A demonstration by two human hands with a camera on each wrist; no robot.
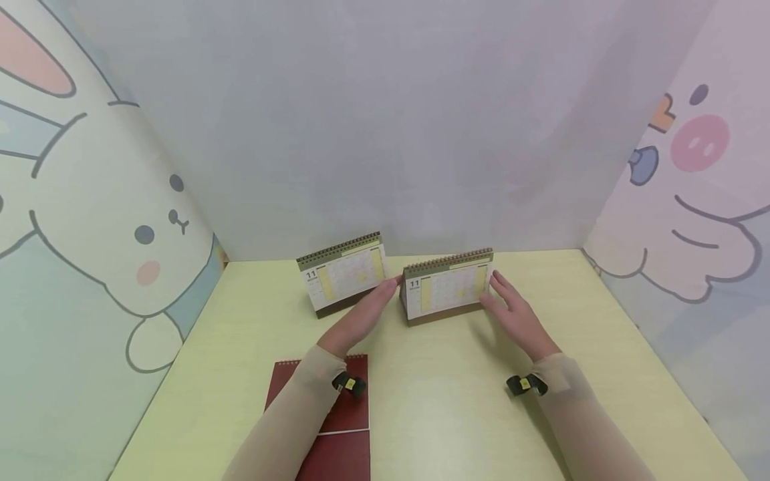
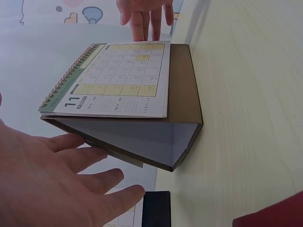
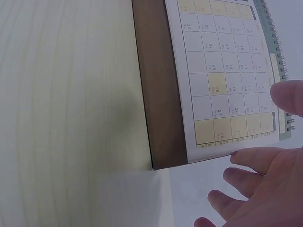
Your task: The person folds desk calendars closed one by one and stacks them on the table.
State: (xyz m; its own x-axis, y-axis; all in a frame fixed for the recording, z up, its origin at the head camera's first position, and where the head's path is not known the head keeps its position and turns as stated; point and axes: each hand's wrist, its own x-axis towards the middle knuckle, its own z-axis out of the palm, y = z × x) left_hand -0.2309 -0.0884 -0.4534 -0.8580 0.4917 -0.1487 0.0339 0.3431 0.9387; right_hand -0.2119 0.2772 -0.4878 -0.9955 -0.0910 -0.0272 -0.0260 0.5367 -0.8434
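A desk calendar [image 1: 448, 287] with a green header and a brown base stands upright between my two hands. At its left end is my left hand [image 1: 363, 314], its fingers extended. In the left wrist view, the fingertips [image 2: 97, 153] lie right by the triangular open side of the stand. My right hand [image 1: 517, 317] is at the opposite end with straight fingers. Its thumb [image 3: 289, 97] overlaps the front page in the right wrist view, while the other fingers spread beside the edge. Left of my left hand stands a second, similar calendar [image 1: 345, 274].
A dark red spiral-bound item [image 1: 345, 457] lies flat at the front left, partly under my left forearm. The pale yellow table [image 1: 433, 401] meets a plain back wall [image 1: 397, 133]. Side walls with cartoon animals [image 1: 102, 200] flank it.
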